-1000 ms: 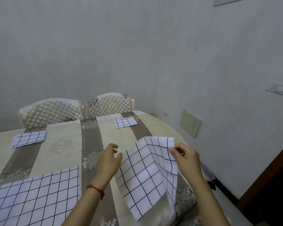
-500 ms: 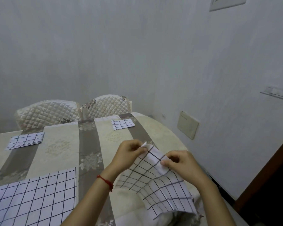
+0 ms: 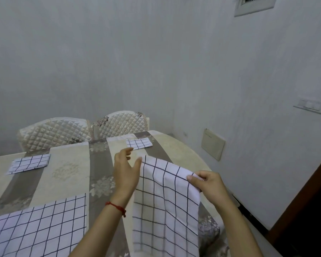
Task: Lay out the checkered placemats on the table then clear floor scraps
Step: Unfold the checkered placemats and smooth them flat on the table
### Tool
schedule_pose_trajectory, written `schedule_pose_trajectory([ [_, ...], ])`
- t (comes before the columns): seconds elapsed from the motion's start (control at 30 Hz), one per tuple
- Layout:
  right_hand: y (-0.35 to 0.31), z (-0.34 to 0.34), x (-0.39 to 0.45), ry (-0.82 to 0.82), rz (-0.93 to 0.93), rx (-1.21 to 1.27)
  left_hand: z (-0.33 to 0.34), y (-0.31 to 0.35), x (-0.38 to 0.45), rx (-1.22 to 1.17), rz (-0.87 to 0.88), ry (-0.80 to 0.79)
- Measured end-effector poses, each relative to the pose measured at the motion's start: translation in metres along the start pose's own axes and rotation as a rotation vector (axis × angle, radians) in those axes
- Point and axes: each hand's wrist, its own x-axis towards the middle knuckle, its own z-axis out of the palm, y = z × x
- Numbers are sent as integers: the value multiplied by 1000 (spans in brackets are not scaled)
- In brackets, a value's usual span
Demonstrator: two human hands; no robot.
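A folded checkered placemat (image 3: 29, 163) lay at the table's (image 3: 69, 175) far left, and an unfolded one (image 3: 37, 227) lay flat at the near left edge. The left hand (image 3: 125, 170), a red string (image 3: 117, 208) at its wrist, pinched the upper left corner of a third placemat (image 3: 165, 206) between thumb and fingers. That cloth hung lifted above the table's right side. The right hand (image 3: 207, 186) gripped its upper right corner, fingers curled round the edge. Another folded placemat (image 3: 139, 143) sat far back before two quilted chairs (image 3: 85, 129)
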Motion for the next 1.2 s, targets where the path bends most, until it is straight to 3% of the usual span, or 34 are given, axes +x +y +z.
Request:
schedule_pose_trajectory([
  [0.1, -7, 16, 5, 14, -14, -11, 5, 11, -26, 2, 62, -92],
  [0.23, -13, 35, 10, -14, -18, -39, 16, 22, -50, -44, -119, -321],
  [0.37, -12, 48, 7, -57, -16, -40, 18, 27, -53, -225, -345, -427],
  [0.53, -7, 50, 4, -120, -18, -37, 13, 30, -51, -332, -423, -429],
  [0.9, -7, 40, 2, -196, 46, 186, 10, 22, -48, -357, -324, -384],
  [1.2, -1, 45, 8, -66, 86, 277, 12, 16, -49, -382, -313, -351],
])
